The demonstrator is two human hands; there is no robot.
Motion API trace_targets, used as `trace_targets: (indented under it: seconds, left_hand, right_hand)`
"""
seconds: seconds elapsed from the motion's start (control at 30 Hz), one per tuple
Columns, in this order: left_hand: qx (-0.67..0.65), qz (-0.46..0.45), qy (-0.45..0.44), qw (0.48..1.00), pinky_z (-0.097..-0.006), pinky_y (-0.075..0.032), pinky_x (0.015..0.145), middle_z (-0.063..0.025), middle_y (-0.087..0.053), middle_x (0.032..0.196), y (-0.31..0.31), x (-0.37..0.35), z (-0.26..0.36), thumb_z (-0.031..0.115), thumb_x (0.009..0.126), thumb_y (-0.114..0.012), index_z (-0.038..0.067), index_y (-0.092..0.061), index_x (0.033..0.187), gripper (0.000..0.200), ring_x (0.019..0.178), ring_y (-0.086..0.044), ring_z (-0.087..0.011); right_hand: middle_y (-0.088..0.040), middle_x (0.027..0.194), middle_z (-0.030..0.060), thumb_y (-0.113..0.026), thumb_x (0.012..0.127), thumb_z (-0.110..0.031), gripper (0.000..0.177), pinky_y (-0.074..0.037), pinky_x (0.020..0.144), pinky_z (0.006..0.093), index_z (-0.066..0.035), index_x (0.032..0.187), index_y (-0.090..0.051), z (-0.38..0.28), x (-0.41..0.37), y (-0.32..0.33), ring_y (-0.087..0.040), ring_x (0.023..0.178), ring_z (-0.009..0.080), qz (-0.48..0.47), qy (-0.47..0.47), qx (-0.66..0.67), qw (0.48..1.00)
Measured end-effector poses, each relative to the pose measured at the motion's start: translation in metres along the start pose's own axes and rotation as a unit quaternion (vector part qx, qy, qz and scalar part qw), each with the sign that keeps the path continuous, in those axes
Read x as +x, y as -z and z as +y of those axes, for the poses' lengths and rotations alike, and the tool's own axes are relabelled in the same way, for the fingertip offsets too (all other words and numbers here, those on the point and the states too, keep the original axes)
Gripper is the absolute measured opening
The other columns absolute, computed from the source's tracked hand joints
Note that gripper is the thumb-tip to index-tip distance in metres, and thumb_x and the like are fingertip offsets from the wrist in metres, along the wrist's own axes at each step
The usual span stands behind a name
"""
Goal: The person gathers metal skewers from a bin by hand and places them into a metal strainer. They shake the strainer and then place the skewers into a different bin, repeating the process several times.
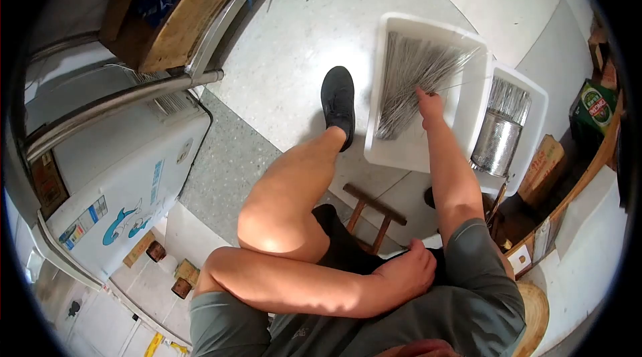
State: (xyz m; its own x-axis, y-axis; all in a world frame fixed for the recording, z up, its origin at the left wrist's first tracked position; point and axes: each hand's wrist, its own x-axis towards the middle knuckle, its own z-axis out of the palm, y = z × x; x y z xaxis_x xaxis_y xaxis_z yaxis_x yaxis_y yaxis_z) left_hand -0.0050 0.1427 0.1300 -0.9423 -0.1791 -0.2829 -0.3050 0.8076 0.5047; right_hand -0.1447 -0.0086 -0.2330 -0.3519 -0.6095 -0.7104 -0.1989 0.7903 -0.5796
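My right hand [430, 108] reaches down into a large white plastic bin [394, 155]. Its fingers are closed on thin metal skewers at the right edge of a loose heap of metal skewers [411, 76]. Several skewers in the heap fan out toward the upper right. My left hand [410, 269] rests in my lap against dark cloth, its fingers curled; whether anything is inside them is hidden. Beside the large bin, a smaller white bin [540, 99] holds an upright-looking bundle of skewers [509, 97] and a shiny metal cylinder [495, 143].
A wooden stool [374, 204] stands between my legs and the bins. My black shoe [338, 99] is on the speckled floor. At left are a white freezer [127, 203] with dolphin pictures, a metal rail [120, 113] and an opened cardboard box [184, 23]. Boxes [594, 106] line the right side.
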Motion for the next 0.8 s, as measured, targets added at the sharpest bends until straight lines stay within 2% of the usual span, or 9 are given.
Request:
trace_targets:
  seconds: [0.13,0.2,0.27,0.33,0.43,0.53,0.63,0.73,0.8]
  left_hand:
    - [0.002,-0.008,0.006,1.000,-0.0466,-0.040,0.085,-0.0124,-0.060,0.106,-0.003,0.001,0.003,0.019,0.088,-0.049,0.007,-0.063,0.110,0.029,0.094,-0.057,-0.0270]
    - [-0.001,-0.006,0.004,1.000,-0.0468,-0.040,0.085,-0.0124,-0.060,0.106,-0.003,0.002,0.002,0.019,0.088,-0.048,0.007,-0.063,0.109,0.029,0.093,-0.057,-0.0271]
    - [0.001,0.008,0.006,1.000,-0.0468,-0.040,0.086,-0.0123,-0.061,0.105,-0.007,0.002,0.002,0.019,0.088,-0.048,0.007,-0.063,0.109,0.029,0.093,-0.057,-0.0271]
    - [-0.002,0.010,0.011,1.000,-0.0472,-0.040,0.086,-0.0121,-0.061,0.106,-0.010,0.003,0.004,0.019,0.088,-0.048,0.007,-0.063,0.109,0.029,0.093,-0.058,-0.0272]
    - [-0.024,-0.016,0.008,1.000,-0.0473,-0.040,0.086,-0.0119,-0.061,0.106,-0.010,0.006,0.007,0.019,0.088,-0.048,0.007,-0.063,0.108,0.028,0.094,-0.058,-0.0272]
    - [-0.022,-0.024,0.005,0.999,-0.0470,-0.041,0.086,-0.0120,-0.060,0.107,-0.009,0.008,0.007,0.019,0.088,-0.048,0.007,-0.063,0.109,0.028,0.094,-0.058,-0.0271]
    - [-0.004,0.015,0.015,1.000,-0.0463,-0.041,0.086,-0.0122,-0.060,0.107,-0.011,0.004,0.006,0.019,0.088,-0.049,0.007,-0.062,0.110,0.028,0.094,-0.058,-0.0271]
    - [0.000,0.020,0.004,1.000,-0.0461,-0.041,0.086,-0.0123,-0.060,0.107,-0.012,0.002,0.008,0.019,0.088,-0.049,0.007,-0.062,0.111,0.029,0.093,-0.058,-0.0270]
    - [0.004,0.010,-0.001,1.000,-0.0461,-0.041,0.086,-0.0122,-0.060,0.107,-0.013,0.002,0.008,0.019,0.088,-0.049,0.007,-0.061,0.111,0.029,0.093,-0.058,-0.0269]
  right_hand:
    - [-0.066,0.101,0.0205,-0.066,0.079,-0.035,0.049,-0.048,0.082,0.0362,0.006,0.106,-0.063,0.022,-0.004,-0.019,-0.063,0.094,0.0301,-0.021,0.036,-0.160,0.986]
    - [-0.066,0.093,0.0224,-0.064,0.079,-0.031,0.040,-0.050,0.079,0.0391,0.006,0.094,-0.065,0.055,0.017,-0.035,-0.065,0.089,0.0344,-0.044,-0.006,-0.220,0.974]
    - [-0.067,0.086,0.0236,-0.062,0.079,-0.028,0.035,-0.051,0.076,0.0419,0.006,0.085,-0.066,0.064,0.021,-0.043,-0.065,0.085,0.0380,-0.044,0.004,-0.277,0.960]
    - [-0.066,0.082,0.0241,-0.060,0.079,-0.026,0.032,-0.052,0.074,0.0445,0.005,0.078,-0.066,0.052,0.003,-0.043,-0.064,0.083,0.0407,-0.018,0.064,-0.331,0.941]
    - [-0.064,0.094,0.0266,-0.059,0.081,-0.029,0.037,-0.050,0.083,0.0441,0.007,0.087,-0.065,0.007,-0.031,-0.029,-0.061,0.095,0.0394,-0.076,0.057,-0.408,0.908]
    - [-0.065,0.091,0.0258,-0.061,0.080,-0.029,0.037,-0.050,0.083,0.0435,0.007,0.086,-0.065,0.036,-0.027,-0.039,-0.062,0.094,0.0384,-0.028,0.072,-0.375,0.924]
    - [-0.065,0.091,0.0257,-0.064,0.078,-0.032,0.040,-0.050,0.082,0.0430,0.006,0.091,-0.064,0.050,-0.017,-0.033,-0.063,0.092,0.0391,-0.167,0.083,-0.394,0.900]
    - [-0.065,0.092,0.0254,-0.067,0.076,-0.041,0.052,-0.050,0.078,0.0423,0.007,0.095,-0.064,0.038,-0.011,0.001,-0.064,0.088,0.0375,0.009,0.078,-0.240,0.968]
    - [-0.063,0.105,0.0252,-0.067,0.076,-0.048,0.066,-0.047,0.086,0.0414,0.009,0.108,-0.058,0.019,0.002,0.017,-0.061,0.099,0.0356,0.148,0.095,-0.238,0.955]
